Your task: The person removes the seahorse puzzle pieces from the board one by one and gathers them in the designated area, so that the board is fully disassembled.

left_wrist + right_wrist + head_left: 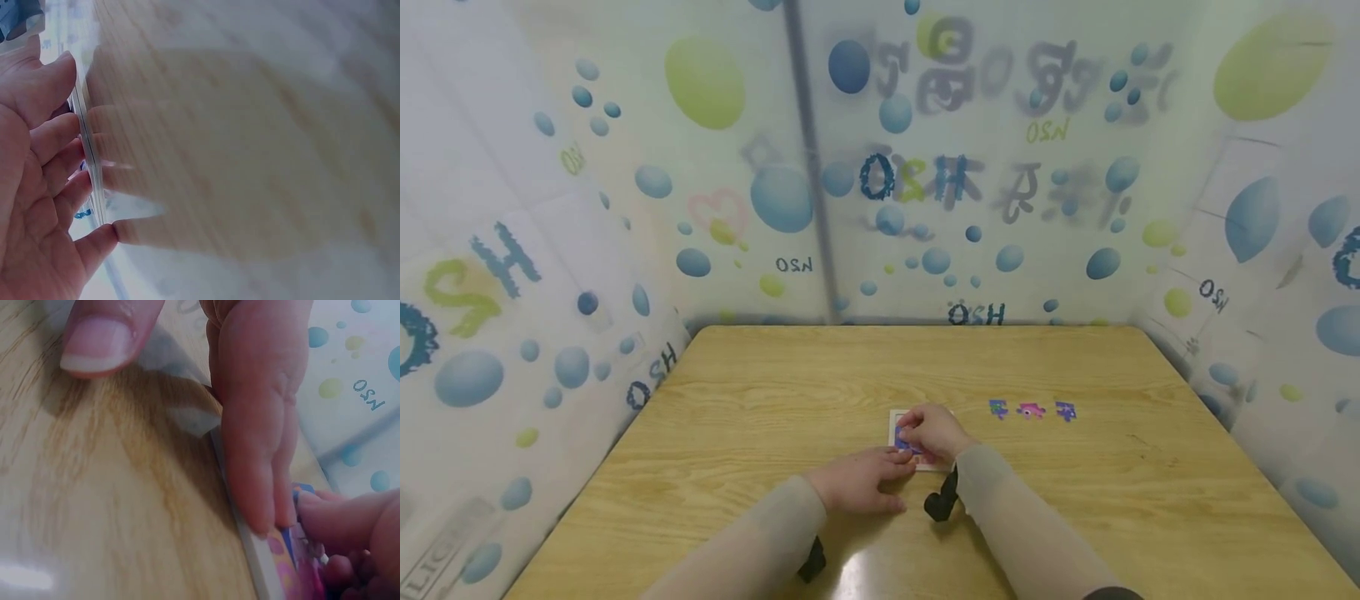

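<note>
A small jigsaw board (892, 421) with a pale frame lies on the wooden table. My left hand (865, 481) reaches in from the left, fingers extended, and presses its fingertips on the board's near left part. In the right wrist view, the left fingers (256, 444) rest on the frame (265, 569) and the printed picture beside it. Over the board, my right hand (936, 431) has its fingers curled, thumb and fingertips pinching a blue-purple puzzle piece (904, 437). The hand itself hides much of that piece and the board's right half.
To the right of the board, a blue-green puzzle piece (997, 408), a pink one with an eye (1031, 411) and a purple-blue one (1065, 411) lie in a row. The wooden table (760, 375) is enclosed behind and on both sides by printed curtains (1037, 225).
</note>
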A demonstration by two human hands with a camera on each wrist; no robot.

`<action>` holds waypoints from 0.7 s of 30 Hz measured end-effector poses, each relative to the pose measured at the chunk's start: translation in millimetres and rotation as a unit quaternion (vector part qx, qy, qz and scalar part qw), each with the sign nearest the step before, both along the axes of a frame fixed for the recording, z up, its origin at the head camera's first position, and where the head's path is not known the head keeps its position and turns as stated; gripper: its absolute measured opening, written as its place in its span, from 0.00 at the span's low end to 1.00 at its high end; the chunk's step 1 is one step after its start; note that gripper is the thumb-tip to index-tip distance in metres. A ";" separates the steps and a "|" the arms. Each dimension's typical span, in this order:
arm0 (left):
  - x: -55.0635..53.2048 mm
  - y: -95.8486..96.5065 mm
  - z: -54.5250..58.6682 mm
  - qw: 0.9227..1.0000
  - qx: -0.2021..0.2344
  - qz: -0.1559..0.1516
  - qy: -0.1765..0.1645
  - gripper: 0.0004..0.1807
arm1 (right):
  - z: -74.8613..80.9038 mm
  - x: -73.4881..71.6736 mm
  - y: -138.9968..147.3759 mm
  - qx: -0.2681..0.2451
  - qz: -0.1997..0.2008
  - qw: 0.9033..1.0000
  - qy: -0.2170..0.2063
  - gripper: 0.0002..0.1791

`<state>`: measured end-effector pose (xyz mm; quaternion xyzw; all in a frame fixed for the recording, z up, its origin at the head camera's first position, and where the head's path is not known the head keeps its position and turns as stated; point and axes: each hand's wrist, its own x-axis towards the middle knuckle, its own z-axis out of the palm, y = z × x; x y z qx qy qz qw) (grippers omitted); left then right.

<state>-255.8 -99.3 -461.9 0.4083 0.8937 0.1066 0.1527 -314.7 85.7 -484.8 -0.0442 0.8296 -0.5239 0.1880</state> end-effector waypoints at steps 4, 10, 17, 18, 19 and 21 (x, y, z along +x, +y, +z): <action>0.8 0.0 1.2 1.000 0.001 0.004 -0.005 0.36 | 0.9 -0.1 0.6 -0.004 -0.002 1.000 -0.003 0.05; 1.2 0.2 1.7 1.000 0.000 0.008 -0.005 0.35 | 2.3 0.9 1.7 -0.014 -0.007 1.000 -0.006 0.06; 2.0 0.3 2.1 1.000 -0.002 0.009 -0.011 0.36 | 2.0 1.9 2.9 -0.013 -0.004 1.000 0.006 0.03; 1.9 0.3 2.2 1.000 -0.002 0.009 -0.012 0.36 | 1.7 1.8 3.1 -0.016 -0.006 1.000 0.004 0.03; 2.0 0.4 2.5 1.000 -0.002 0.009 -0.012 0.36 | 1.3 1.6 3.3 -0.019 -0.007 1.000 0.003 0.03; 1.9 0.3 2.5 1.000 -0.002 0.010 -0.013 0.36 | 0.3 1.0 3.6 -0.026 -0.011 1.000 -0.001 0.03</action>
